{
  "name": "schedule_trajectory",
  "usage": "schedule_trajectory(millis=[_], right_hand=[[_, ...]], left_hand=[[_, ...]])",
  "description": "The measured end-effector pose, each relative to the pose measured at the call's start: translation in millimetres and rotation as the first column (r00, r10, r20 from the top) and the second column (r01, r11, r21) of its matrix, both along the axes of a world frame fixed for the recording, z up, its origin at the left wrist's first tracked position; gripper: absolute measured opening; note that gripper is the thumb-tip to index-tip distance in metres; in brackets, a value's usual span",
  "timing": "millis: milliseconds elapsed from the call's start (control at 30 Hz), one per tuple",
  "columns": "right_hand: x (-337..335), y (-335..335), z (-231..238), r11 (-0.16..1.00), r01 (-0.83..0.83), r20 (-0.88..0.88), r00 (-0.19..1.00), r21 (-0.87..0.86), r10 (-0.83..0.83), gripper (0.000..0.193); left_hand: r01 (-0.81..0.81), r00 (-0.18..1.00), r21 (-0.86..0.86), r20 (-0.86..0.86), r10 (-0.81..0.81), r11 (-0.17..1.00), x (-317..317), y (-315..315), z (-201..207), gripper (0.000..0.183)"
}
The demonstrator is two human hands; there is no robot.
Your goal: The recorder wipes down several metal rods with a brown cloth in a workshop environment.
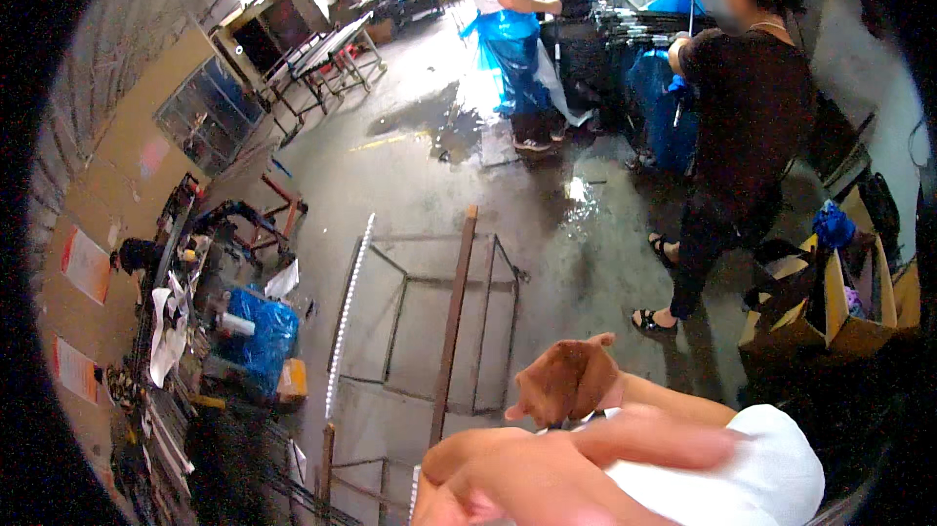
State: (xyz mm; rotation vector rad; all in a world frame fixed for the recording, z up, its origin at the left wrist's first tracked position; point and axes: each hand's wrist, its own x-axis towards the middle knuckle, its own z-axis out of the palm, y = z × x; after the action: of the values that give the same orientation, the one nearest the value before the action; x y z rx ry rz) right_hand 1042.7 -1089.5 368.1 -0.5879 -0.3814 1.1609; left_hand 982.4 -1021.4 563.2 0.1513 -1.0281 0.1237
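My right hand [571, 380] is in the lower middle, palm showing. Its fingers are loosely bent and apart, and nothing shows in them. The right forearm runs off to the right, toward white cloth [766, 467]. In front of it, my left hand [595, 458] reaches across to the right and hides part of the right wrist and forearm. Motion smears its fingers, which lie near the white cloth; whether they touch or grip it I cannot tell. Just beyond both hands stands a metal frame [447, 331] with a brown upright bar.
A white perforated strip [349, 316] rises left of the frame. Blue plastic [259, 341] and clutter line the left wall. Two people stand ahead, one in a blue apron [512, 53], one in a dark shirt [747, 87], beside stacked dark parts [639, 28]. Cardboard boxes [859, 316] stand right.
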Motion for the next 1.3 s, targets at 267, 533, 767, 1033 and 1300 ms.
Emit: schedule_trajectory(millis=[267, 533, 767, 1033, 1300], right_hand=[[-18, 27, -90, 0.981, 0.156, 0.842, 0.539, -0.112, 0.011, 0.042], [-43, 50, -93, 0.993, -0.022, 0.477, 0.876, -0.115, 0.075, 0.044], [-49, 52, -7, 0.915, -0.194, -0.585, 0.717, 0.355, 0.379, 0.045], [-53, 41, -53, 0.975, -0.141, -0.641, 0.736, 0.170, 0.218, 0.044], [-80, 21, -73, 0.981, -0.106, -0.631, 0.753, 0.163, 0.187, 0.051]], left_hand=[[-0.032, 0.225, 0.759, -0.629, 0.744, 0.651, -31, 193, -200, 0.047], [0.742, -0.222, 0.606, -0.184, 0.958, 0.288, -250, 260, -463, 0.026], [0.813, -0.107, 0.541, -0.227, 0.968, 0.216, -283, 219, -481, 0.025], [0.733, -0.060, 0.653, -0.217, 0.974, 0.191, -250, 210, -451, 0.024], [0.757, -0.047, 0.631, -0.200, 0.979, 0.166, -256, 186, -455, 0.024]])
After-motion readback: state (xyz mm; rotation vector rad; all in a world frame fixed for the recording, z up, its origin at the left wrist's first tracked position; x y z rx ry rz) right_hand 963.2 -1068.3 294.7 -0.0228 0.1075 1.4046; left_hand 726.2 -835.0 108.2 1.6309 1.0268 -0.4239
